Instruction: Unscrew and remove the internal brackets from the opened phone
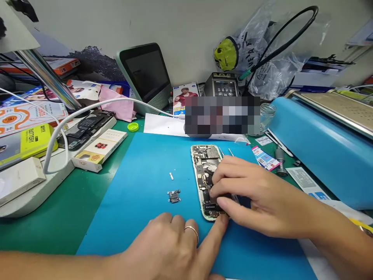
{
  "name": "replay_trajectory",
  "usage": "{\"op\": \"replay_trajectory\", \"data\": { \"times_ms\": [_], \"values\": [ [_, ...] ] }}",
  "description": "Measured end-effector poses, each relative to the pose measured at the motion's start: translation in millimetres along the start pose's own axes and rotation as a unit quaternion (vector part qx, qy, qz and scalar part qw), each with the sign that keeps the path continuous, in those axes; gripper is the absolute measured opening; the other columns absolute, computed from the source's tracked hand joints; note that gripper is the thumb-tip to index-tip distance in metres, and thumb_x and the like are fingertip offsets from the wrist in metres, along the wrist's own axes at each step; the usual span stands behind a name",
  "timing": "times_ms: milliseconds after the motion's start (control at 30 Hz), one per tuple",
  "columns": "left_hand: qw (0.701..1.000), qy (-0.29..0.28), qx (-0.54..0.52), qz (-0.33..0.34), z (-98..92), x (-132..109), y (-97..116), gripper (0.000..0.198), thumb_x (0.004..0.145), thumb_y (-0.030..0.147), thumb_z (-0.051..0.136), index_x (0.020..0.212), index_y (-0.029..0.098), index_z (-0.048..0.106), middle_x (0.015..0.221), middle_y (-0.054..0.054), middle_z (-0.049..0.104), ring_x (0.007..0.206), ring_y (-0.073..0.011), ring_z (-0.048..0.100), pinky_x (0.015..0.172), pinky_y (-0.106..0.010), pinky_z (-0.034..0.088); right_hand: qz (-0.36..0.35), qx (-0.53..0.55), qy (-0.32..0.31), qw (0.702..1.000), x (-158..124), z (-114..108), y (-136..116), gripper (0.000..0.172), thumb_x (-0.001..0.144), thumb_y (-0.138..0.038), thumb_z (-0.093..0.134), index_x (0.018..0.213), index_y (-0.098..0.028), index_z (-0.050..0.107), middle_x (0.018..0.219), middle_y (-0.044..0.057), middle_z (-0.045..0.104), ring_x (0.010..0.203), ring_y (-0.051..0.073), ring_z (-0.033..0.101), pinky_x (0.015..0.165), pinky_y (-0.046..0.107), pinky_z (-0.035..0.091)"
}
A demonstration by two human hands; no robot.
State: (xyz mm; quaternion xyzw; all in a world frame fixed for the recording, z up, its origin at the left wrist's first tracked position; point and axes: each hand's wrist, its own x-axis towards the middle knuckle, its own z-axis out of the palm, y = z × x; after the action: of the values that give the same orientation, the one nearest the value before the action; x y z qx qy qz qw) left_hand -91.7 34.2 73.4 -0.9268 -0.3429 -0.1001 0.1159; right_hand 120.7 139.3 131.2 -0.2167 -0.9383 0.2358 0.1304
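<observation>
An opened phone (200, 170) lies on the blue mat, its inner parts and boards bare. Over its right side is my right hand (247, 194), fingers curled and thumb drawn towards them at the lower interior; whatever the fingertips pinch is hidden. Two thin metal prongs (230, 152), like tweezers, stick out beyond this hand; I cannot tell whether it holds them. My left hand (177, 245), with a ring on it, rests on the mat. Its index finger stretches to the phone's bottom edge and touches it. Left of the phone lie a small square module (174, 196) and a tiny metal bracket (171, 176).
On the left, another opened phone (90, 128), a small carton (100, 149) and a looping white cable (96, 103) crowd the bench. A green cap (133, 126) lies behind. A blue machine (311, 147), a screwdriver-like grey tool (280, 161) and a glass jar (266, 116) stand right.
</observation>
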Motion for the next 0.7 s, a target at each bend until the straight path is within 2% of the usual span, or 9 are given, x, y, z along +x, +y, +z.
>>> {"op": "replay_trajectory", "data": {
  "times_ms": [167,300,433,500,600,700],
  "values": [
    [1.000,-0.004,-0.007,-0.005,-1.5,1.6,-0.8,0.060,0.109,0.061,0.027,0.134,0.019,0.060,0.065,0.003,0.064,0.042,-0.0197,0.057,0.034,-0.034,0.040,-0.003,-0.007,-0.032,0.999,-0.8,4.9,-4.6,0.021,0.100,-0.018,0.057,0.086,-0.020,0.072,0.084,0.001,0.066,0.084,0.016,0.056,0.082,0.033,0.042],
    [1.000,-0.019,-0.007,-0.008,-2.5,1.1,-0.4,0.063,0.106,0.067,0.034,0.137,0.018,0.058,0.067,0.003,0.065,0.044,-0.0201,0.057,0.035,-0.035,0.041,0.002,-0.003,-0.031,1.000,-1.4,4.4,-4.1,0.025,0.102,-0.019,0.055,0.083,-0.020,0.071,0.082,0.001,0.065,0.083,0.016,0.055,0.080,0.033,0.042],
    [1.000,-0.020,-0.003,-0.007,-2.7,0.6,-0.1,0.064,0.104,0.069,0.039,0.138,0.018,0.059,0.065,0.004,0.064,0.043,-0.0198,0.056,0.034,-0.035,0.041,-0.003,0.006,-0.026,1.000,-0.4,4.9,-2.0,0.023,0.101,-0.018,0.057,0.085,-0.020,0.072,0.083,0.001,0.066,0.084,0.015,0.057,0.082,0.031,0.043],
    [1.000,-0.016,-0.002,-0.005,-2.2,0.6,-0.1,0.067,0.103,0.070,0.041,0.141,0.017,0.058,0.065,0.003,0.064,0.043,-0.0197,0.057,0.035,-0.034,0.041,-0.011,0.008,-0.008,1.000,-0.2,4.5,1.0,0.023,0.101,-0.017,0.057,0.086,-0.020,0.073,0.083,0.002,0.066,0.083,0.015,0.057,0.080,0.030,0.044],
    [1.000,-0.017,-0.002,-0.003,-1.9,0.3,0.0,0.070,0.102,0.068,0.044,0.146,0.016,0.056,0.066,0.003,0.065,0.044,-0.0200,0.058,0.035,-0.034,0.043,-0.009,-0.019,0.061,0.998,-1.4,0.2,8.5,0.024,0.102,-0.018,0.055,0.086,-0.018,0.073,0.083,0.003,0.067,0.081,0.015,0.058,0.076,0.030,0.044],
    [0.999,-0.029,-0.013,0.006,-3.6,-0.4,0.2,0.069,0.102,0.064,0.048,0.149,0.014,0.054,0.069,0.002,0.067,0.046,-0.0193,0.060,0.036,-0.033,0.044,0.039,-0.080,0.125,0.988,-4.0,-8.5,17.1,0.025,0.102,-0.022,0.055,0.083,-0.019,0.071,0.080,0.003,0.069,0.076,0.016,0.059,0.071,0.031,0.042]
  ]
}}
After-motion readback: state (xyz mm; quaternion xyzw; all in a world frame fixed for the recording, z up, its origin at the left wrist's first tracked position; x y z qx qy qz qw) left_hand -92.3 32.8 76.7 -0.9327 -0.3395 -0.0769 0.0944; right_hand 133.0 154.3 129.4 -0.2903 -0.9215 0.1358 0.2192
